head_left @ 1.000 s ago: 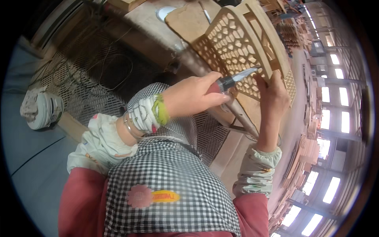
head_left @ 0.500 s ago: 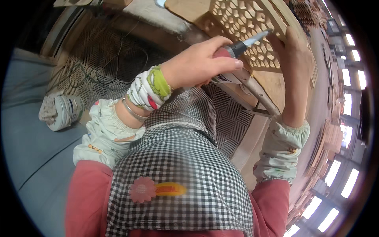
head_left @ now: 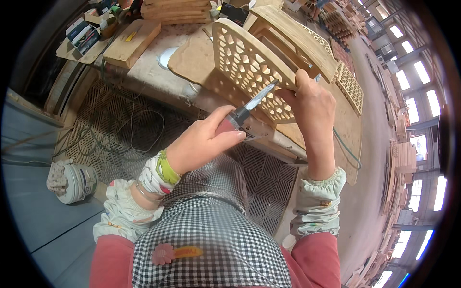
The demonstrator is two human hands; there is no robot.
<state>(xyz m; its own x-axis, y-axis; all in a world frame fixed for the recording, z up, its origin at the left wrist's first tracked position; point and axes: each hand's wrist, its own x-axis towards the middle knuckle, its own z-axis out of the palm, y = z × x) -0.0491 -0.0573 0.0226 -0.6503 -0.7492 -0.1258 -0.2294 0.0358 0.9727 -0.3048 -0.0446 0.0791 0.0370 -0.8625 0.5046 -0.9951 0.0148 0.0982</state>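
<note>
My left hand (head_left: 197, 146) is closed around a tool with a red-and-black handle (head_left: 231, 121) and a narrow, pointed grey blade (head_left: 261, 96). The blade slants up toward the right, in front of a wooden panel (head_left: 249, 50) pierced with many irregular holes. This panel stands tilted on the workbench. At its right end, my right hand (head_left: 314, 105) grips the edge with bent fingers. A small bluish tip (head_left: 318, 77) shows just beyond that hand; what it belongs to is hidden.
A wooden frame piece (head_left: 283, 29) stands behind the panel. Farther left on the bench (head_left: 144, 81) lie a thick wooden block (head_left: 132, 43) and an open box (head_left: 82, 36). A white bucket (head_left: 79, 182) and loose cords (head_left: 146, 125) are at lower left. A green hose (head_left: 346, 150) hangs at right.
The view has shifted, showing more of the bench and panel. My left hand with the tool has drawn down and left from my right hand, which stays at the panel.
</note>
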